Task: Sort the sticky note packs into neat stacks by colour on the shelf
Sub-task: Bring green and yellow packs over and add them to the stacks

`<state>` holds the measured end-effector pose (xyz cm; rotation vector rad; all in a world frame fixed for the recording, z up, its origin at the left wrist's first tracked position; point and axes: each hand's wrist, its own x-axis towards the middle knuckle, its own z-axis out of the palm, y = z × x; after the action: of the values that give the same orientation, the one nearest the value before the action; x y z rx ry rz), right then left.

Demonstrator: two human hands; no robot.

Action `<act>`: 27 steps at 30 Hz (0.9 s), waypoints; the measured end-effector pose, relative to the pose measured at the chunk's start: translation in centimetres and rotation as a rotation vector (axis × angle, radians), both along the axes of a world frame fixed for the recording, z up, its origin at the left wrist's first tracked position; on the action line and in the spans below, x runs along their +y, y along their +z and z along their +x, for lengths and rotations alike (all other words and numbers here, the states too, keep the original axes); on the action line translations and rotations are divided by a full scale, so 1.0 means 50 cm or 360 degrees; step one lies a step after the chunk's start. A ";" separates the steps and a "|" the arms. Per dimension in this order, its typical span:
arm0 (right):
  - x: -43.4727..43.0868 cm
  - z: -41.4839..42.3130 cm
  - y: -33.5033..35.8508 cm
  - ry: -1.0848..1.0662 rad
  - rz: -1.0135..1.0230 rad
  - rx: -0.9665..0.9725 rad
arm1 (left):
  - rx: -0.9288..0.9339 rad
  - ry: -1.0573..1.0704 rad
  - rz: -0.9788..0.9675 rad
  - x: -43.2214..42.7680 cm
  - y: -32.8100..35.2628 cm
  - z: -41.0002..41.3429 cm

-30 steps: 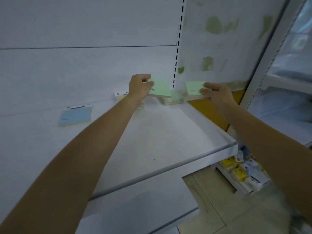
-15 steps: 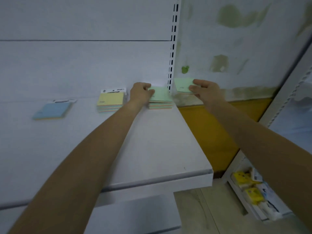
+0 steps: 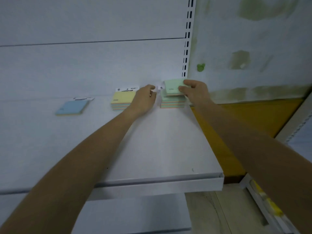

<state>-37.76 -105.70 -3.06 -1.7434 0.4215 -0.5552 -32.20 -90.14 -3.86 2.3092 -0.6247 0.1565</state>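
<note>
The right hand (image 3: pixel 194 92) has its grip pinched on a pale green square sticky note pack (image 3: pixel 172 86). It holds the pack slightly tilted at the top of the stack of green-topped sticky note packs (image 3: pixel 172 103), at the back right corner of the white metal shelf (image 3: pixel 160 149). The left hand (image 3: pixel 143 100) sits between that stack and the stack of yellow-topped packs (image 3: pixel 120 100). Its fingers are curled, and whether its grip holds anything cannot be told. 1 light blue pack (image 3: pixel 72 107) lies alone further left.
</note>
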 end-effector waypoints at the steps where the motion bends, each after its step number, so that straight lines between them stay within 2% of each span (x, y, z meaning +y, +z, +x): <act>1: 0.008 0.003 -0.001 -0.0006 -0.0067 0.0011 | -0.0019 -0.0026 0.0051 0.011 -0.002 -0.006; 6: 0.032 0.012 -0.002 -0.0083 -0.0573 0.0148 | -0.0035 -0.0182 0.0251 0.045 -0.011 -0.050; 10: 0.042 0.020 -0.003 -0.0141 -0.0915 0.0347 | -0.0075 -0.0301 0.0606 0.067 -0.020 -0.071; 14: 0.042 0.015 -0.010 -0.0144 -0.1170 0.0477 | -0.0104 -0.0358 0.0805 0.082 -0.031 -0.088; 18: 0.040 -0.002 -0.015 -0.0006 -0.1369 0.0323 | -0.0096 -0.0340 0.0829 0.089 -0.023 -0.099; 21: 0.036 -0.015 -0.021 0.0152 -0.1610 0.0404 | -0.0072 -0.0343 0.0825 0.087 -0.025 -0.101; 27: 0.031 -0.027 -0.015 0.0245 -0.1911 0.0506 | -0.0041 -0.0321 0.0850 0.091 -0.024 -0.099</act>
<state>-39.11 -104.16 -3.81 -3.0116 0.1421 -0.4306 -37.14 -85.57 -5.07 2.7298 -1.0045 -0.0895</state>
